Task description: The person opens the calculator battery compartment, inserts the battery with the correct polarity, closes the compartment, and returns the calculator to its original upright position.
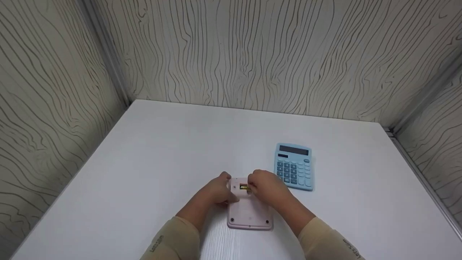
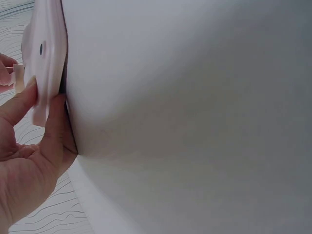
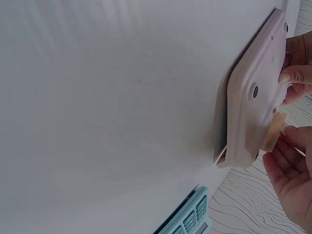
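A pink calculator [image 1: 249, 211] lies face down on the table, its back upward. A battery [image 1: 243, 187] with a gold-coloured wrapper shows in the uncovered slot near its far end. My left hand [image 1: 218, 190] grips the calculator's left edge, thumb on the back and fingers at the side. Over the slot, my right hand [image 1: 267, 185] pinches a small pale pink battery cover [image 3: 274, 131] between thumb and fingers. In the right wrist view this cover stands tilted up at the calculator's back; whether it touches the slot is hidden.
A light blue calculator [image 1: 302, 166] lies face up just beyond and right of the pink one, close to my right hand. The white table [image 1: 162, 144] meets wood-patterned panels [image 1: 231, 54] at the back and sides.
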Demonstrator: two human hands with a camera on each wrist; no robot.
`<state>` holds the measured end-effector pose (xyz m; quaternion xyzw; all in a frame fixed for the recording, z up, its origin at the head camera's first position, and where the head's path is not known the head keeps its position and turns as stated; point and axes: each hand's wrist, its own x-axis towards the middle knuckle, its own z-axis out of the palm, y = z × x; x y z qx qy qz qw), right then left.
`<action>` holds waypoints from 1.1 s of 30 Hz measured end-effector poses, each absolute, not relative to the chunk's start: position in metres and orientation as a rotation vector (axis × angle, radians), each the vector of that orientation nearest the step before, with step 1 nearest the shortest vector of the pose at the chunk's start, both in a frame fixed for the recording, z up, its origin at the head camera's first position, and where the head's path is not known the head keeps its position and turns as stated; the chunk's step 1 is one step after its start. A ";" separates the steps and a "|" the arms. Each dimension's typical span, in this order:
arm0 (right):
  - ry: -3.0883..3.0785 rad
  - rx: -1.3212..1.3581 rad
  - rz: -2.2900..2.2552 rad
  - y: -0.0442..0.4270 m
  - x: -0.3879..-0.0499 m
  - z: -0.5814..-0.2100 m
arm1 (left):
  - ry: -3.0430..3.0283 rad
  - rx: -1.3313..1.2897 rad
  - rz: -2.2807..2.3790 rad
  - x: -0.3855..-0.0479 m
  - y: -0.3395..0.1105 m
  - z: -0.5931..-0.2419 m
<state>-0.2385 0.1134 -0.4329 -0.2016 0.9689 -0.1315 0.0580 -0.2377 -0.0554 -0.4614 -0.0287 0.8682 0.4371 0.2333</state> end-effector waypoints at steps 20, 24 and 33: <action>3.011 -0.821 -0.319 0.117 -0.230 -0.441 | 2.439 -0.042 1.135 -0.237 -0.054 -0.459; 3.027 -0.844 -0.269 0.117 -0.228 -0.442 | 2.453 -0.042 1.125 -0.237 -0.054 -0.459; 3.038 -0.856 -0.216 0.117 -0.225 -0.444 | 2.438 -0.058 1.129 -0.238 -0.055 -0.459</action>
